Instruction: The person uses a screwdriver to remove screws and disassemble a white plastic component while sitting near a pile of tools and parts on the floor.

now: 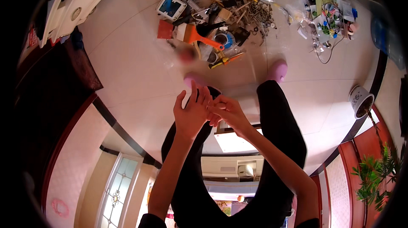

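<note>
My left hand (191, 115) is raised above my lap, its fingers stretched and spread, with nothing visible in the palm. Against its outer fingers, my right hand (229, 115) is closed with fingers curled; whatever they pinch, if anything, is hidden. Just beyond my pink shoes (278, 70) a blurred reddish round object (186, 53) shows on the floor, too smeared to name. Behind it lie an orange-handled scraper or brush (199, 36), a roll of blue tape (224, 39), a yellow-and-orange screwdriver (226, 60) and a red square piece (165, 29).
A heap of screws (261, 13) and small hardware spreads beside a white-framed device (171, 7). Farther right sits a pile of wires and circuit boards (329, 17). A potted plant (361, 98) stands at the right; a dark cabinet (46, 100) is at the left.
</note>
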{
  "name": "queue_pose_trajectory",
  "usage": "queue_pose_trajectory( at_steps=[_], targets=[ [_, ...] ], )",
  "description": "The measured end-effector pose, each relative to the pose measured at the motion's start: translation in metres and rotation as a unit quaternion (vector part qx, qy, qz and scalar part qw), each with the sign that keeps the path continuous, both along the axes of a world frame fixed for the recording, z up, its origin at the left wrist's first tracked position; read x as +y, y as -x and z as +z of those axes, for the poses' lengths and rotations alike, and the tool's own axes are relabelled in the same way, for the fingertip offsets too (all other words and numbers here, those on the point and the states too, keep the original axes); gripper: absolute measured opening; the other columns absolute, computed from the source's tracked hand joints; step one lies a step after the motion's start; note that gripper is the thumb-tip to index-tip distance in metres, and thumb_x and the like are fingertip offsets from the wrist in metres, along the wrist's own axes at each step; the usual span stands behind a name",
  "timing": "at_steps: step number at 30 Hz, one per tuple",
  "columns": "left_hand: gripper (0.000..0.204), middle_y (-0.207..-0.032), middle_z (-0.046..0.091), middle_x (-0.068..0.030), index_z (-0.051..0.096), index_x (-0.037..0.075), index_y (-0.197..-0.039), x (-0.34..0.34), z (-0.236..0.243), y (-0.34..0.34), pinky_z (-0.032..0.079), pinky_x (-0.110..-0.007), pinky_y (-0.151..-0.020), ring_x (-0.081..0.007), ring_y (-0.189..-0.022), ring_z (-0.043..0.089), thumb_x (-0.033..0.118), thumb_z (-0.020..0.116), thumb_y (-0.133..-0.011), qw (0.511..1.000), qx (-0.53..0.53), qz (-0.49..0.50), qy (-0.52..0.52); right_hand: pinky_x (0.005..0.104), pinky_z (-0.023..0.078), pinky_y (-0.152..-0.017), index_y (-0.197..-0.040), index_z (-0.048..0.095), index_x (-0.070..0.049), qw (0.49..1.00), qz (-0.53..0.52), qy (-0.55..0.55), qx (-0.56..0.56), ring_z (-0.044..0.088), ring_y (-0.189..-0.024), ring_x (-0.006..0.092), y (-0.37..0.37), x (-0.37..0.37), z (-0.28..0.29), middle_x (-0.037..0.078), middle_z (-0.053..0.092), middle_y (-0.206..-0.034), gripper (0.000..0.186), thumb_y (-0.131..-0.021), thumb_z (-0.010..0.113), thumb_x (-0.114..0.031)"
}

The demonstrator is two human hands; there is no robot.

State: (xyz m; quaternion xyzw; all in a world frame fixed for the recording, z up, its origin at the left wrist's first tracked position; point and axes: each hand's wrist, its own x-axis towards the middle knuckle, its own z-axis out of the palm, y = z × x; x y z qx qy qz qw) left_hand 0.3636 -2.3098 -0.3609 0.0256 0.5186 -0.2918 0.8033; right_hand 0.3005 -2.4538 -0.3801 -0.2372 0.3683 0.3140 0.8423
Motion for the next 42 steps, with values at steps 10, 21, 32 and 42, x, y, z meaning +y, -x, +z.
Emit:
queue_pose_trajectory(
  at_steps=[10,21,32,42],
  targets=[
    [0.041,-0.106,0.055,-0.0057,0.05,0.016,-0.123,-0.015,-0.066,-0.018,0.049,-0.038,-0.079,-0.0253,-0.109,0.052,0.031,0.049,-0.085,0.99,0.038,-0.136,0.025,0.0312,0.055,-0.057,-0.097,0.047,0.0,0.993,0.104,0.037,-0.05,0.066,-0.066,0.0215,-0.031,-0.023,-0.041,0.014,0.062,-0.079,0.014,-0.089,0.057,-0.005],
    [0.036,-0.093,0.06,-0.0038,0.056,0.011,-0.114,0.027,-0.08,-0.05,0.045,-0.036,-0.084,-0.0238,-0.101,0.058,0.031,0.049,-0.084,0.969,0.027,-0.236,-0.061,0.0237,0.05,-0.066,-0.126,0.033,-0.006,0.947,0.312,-0.022,-0.072,0.061,-0.071,0.011,-0.041,-0.024,-0.05,0.007,0.063,-0.078,0.04,-0.092,0.055,-0.005],
    [0.013,-0.083,0.052,-0.0032,0.05,0.01,-0.093,0.031,-0.056,-0.043,0.042,-0.035,-0.087,-0.0198,-0.086,0.055,0.016,0.046,-0.084,0.92,-0.007,-0.316,-0.233,0.0235,0.045,-0.048,-0.135,0.036,-0.013,0.904,0.414,-0.043,-0.097,0.052,-0.048,0.01,0.003,-0.045,-0.011,0.001,0.05,-0.056,0.053,-0.086,0.053,-0.001],
    [0.009,-0.086,0.051,-0.0002,0.048,0.011,-0.094,0.03,-0.046,0.0,0.039,-0.03,-0.089,-0.0141,-0.091,0.053,0.014,0.048,-0.085,0.923,-0.049,-0.31,-0.222,0.0289,0.044,-0.048,-0.13,0.042,-0.013,0.81,0.496,0.177,-0.258,0.054,-0.048,0.0189,0.068,-0.051,-0.02,0.005,0.05,-0.057,0.05,-0.084,0.056,-0.003]
  ],
)
